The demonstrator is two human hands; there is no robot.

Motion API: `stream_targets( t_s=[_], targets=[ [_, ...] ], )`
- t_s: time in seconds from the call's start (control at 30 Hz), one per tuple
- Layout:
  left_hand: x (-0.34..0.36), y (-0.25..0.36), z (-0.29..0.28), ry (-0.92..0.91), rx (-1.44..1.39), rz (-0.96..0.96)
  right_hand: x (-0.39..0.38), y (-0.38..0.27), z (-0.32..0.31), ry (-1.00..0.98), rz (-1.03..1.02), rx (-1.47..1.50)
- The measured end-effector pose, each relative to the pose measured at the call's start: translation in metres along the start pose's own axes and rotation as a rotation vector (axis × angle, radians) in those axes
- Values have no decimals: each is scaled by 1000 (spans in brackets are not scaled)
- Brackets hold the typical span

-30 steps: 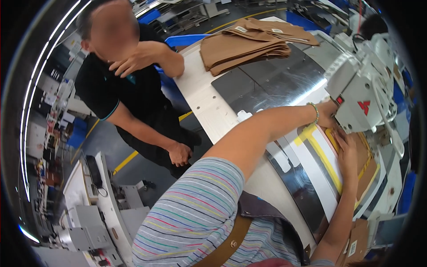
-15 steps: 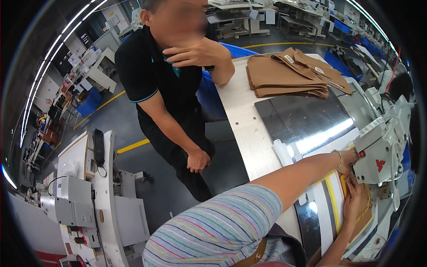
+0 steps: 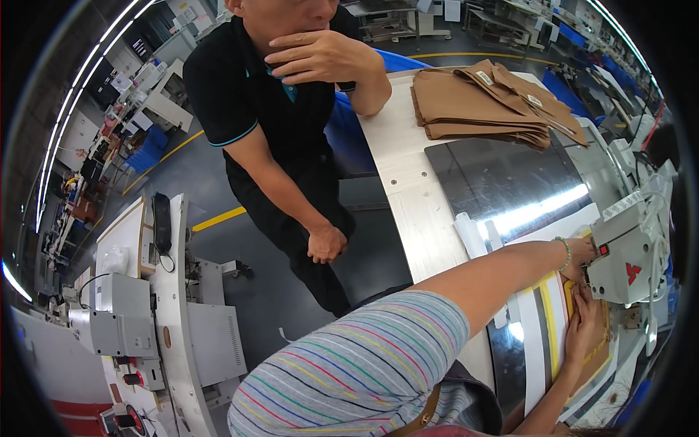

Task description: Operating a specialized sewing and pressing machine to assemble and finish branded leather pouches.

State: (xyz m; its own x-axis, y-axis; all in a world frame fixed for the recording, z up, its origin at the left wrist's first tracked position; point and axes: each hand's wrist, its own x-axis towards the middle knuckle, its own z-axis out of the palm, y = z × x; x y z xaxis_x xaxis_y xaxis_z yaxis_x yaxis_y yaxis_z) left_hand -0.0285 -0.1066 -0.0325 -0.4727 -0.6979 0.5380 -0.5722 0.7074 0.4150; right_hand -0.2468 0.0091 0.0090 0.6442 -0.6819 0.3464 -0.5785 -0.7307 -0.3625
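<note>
Mainly the view is being shifted; grip of left hand [image 3: 579, 259] cannot be told; right hand [image 3: 582, 329] is being laid flat over brown panel [image 3: 599, 354].

Compared with a second ago, the left hand [image 3: 579, 259], right hand [image 3: 582, 324], white machine head [image 3: 626, 258] and brown fabric stack [image 3: 480, 109] appear lower and farther right; the co-worker [image 3: 255, 109] shows nearer mid-view, more of the head cut off above.
</note>
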Motion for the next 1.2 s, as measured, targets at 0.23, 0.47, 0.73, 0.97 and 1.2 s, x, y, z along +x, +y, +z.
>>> stream_targets(
  t_s=[0.23,0.47,0.73,0.97,1.2],
  targets=[
    [2,6,-1,-56,19,-71,-3,-4,-1,-17,72,-45],
    [8,10,-16,-348,-1,-210,7,-19,-2,1,120,-43],
    [-5,-20,-20,-395,-107,-203,2,-23,1,93,61,-100],
    [-9,-35,-55,-390,-247,-6,2,-24,0,147,97,-171],
    [-6,-62,-49,-571,-143,-237,-2,-16,9,131,118,-166]
  ],
)
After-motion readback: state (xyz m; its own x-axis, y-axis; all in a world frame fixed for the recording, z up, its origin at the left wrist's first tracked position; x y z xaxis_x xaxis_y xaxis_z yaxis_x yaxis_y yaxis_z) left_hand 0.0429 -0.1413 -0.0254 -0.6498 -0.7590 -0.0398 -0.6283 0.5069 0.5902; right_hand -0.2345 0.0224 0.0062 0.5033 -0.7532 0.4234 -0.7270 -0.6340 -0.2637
